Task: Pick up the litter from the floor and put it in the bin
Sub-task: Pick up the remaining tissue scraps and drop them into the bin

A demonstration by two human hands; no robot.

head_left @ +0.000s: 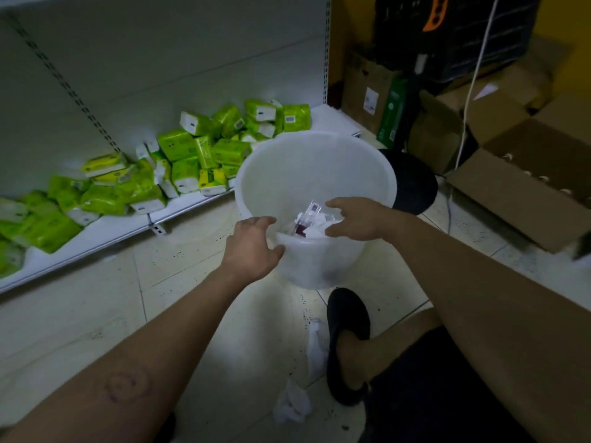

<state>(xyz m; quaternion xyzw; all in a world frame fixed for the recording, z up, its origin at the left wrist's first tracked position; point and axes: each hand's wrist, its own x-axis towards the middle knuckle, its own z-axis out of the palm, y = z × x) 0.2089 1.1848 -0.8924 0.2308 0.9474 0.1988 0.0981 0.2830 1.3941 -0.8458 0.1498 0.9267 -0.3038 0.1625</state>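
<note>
A white translucent plastic bin (315, 161) stands on the tiled floor and is tilted towards me. Crumpled white paper and a dark red scrap (308, 223) lie inside it. My left hand (252, 246) grips the near rim, thumb outside and fingers curled over the edge. My right hand (355, 219) hovers over the bin's mouth with fingers spread and nothing in it. A crumpled white tissue (316, 345) lies on the floor beside my black shoe (347, 343). Another white wad (292, 404) lies nearer to me.
A low white shelf (105, 230) on the left holds several green tissue packs (192, 155). Cardboard boxes (524, 183) sit at the right, with a white cord (473, 81) hanging over them. A black round object (415, 183) stands behind the bin.
</note>
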